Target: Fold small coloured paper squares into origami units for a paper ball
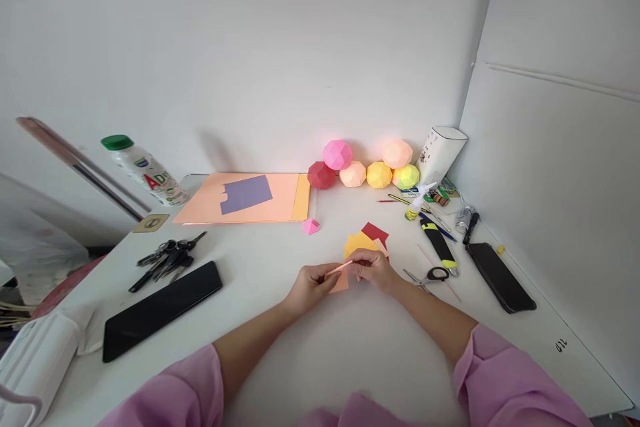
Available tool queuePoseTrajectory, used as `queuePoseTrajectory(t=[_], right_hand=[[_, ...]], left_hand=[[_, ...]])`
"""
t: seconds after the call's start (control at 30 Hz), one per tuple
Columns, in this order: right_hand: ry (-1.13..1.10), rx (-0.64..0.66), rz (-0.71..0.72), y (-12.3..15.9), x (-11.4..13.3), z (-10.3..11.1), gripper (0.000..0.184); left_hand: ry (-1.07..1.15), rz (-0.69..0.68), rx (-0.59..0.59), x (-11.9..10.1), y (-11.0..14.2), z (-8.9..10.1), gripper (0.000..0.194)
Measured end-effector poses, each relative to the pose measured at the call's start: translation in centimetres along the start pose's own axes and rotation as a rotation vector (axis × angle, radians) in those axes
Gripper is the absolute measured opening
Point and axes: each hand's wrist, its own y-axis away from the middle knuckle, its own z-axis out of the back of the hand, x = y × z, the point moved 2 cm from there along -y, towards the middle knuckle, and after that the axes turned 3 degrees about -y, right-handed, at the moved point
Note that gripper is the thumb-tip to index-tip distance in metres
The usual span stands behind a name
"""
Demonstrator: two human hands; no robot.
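Note:
A small peach paper piece (340, 268) is pinched between my two hands, seen nearly edge-on. My left hand (311, 288) grips its left end with thumb and fingers. On the other end, the fingers of my right hand (371, 268) are closed. Below the hands a flat peach paper (341, 282) lies on the table, partly covered by my fingers. Just beyond my right hand are yellow paper pieces (361, 241) and dark red paper pieces (376, 233), overlapping. A small pink folded paper piece (311, 226) sits farther back.
Faceted paper balls (353, 174) line the wall. Large peach sheets (210, 203) carry a purple paper (247, 194). At right lie scissors (436, 274), a utility knife (440, 246), a glue bottle (414, 208) and a black case (500, 277). At left are keys (173, 257), a phone (163, 310) and a bottle (145, 170).

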Motion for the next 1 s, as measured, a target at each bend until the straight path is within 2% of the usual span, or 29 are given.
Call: queuePoseTrajectory(t=[0.43,0.8,1.0], right_hand=[[-0.003,-0.009,-0.038,-0.01,0.09,-0.07,0.014],[-0.049,-0.066,-0.098,-0.02,0.17,-0.03,0.024],[-0.033,-0.050,-0.064,0.00,0.16,-0.07,0.022]], left_hand=[[-0.011,0.004,0.025,0.17,0.05,0.01,0.032],[0.024,0.013,0.034,0.10,0.05,-0.03,0.031],[0.022,0.013,0.044,-0.14,0.02,0.04,0.029]])
